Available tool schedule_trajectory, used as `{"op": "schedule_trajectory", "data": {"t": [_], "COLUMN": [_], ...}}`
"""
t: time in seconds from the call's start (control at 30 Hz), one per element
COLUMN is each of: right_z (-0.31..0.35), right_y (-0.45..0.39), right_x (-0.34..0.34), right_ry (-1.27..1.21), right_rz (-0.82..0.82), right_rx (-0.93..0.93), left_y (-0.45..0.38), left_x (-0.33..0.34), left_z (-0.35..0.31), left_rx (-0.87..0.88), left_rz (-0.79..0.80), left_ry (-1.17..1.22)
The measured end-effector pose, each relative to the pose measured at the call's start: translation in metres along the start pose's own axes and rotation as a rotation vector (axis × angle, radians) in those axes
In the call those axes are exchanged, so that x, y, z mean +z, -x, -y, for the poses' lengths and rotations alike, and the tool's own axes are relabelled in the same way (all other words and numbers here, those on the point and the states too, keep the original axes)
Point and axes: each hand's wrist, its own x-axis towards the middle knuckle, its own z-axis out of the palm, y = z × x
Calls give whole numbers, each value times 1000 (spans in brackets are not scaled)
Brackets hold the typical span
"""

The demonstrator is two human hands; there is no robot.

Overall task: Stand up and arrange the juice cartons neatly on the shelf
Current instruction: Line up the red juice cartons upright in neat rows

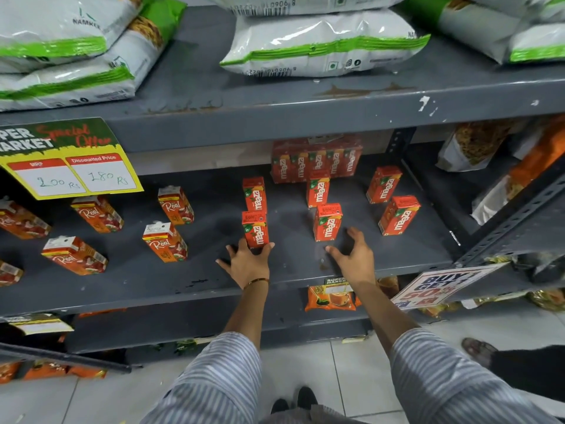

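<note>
Several small orange-red Maaza juice cartons stand upright on the grey middle shelf (214, 276). My left hand (246, 261) grips the base of the front-left Maaza carton (255, 229), which stands right in front of another Maaza carton (254, 194). My right hand (354, 255) hovers open, just in front of and to the right of the front-middle Maaza carton (327, 221), apart from it. Two more Maaza cartons (399, 215) stand at the right. A shrink-wrapped Maaza pack (316, 159) sits at the back. Several Real juice cartons (165, 241) stand on the shelf's left part.
White and green bags (324, 44) lie on the shelf above. A yellow price sign (65, 166) hangs at the left and a promotion sign (440, 284) at the right. Snack packets (330, 298) fill the lower shelf. A slotted upright post (513, 221) borders the shelf's right end.
</note>
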Motion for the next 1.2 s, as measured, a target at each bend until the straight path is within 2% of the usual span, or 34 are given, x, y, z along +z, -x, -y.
{"op": "schedule_trajectory", "data": {"t": [0.1,0.27,0.33,0.63,0.9,1.2], "right_z": [-7,-23,-25,-21,-25,-27], "right_y": [4,5,-2,-44,-47,-45], "right_x": [-3,-20,-29,-61,-64,-64], "right_ry": [-6,14,9,-75,0,-97], "right_rz": [-108,-376,-418,-413,-400,-375], "right_rx": [8,38,58,161,169,183], "left_y": [3,1,0,-1,0,0], "left_x": [-1,-5,-3,2,2,-2], "left_z": [10,34,38,41,40,37], "left_rx": [86,246,264,265,256,245], "left_rz": [21,50,63,82,86,130], "left_ry": [-49,-381,-435,-521,-535,-528]}}
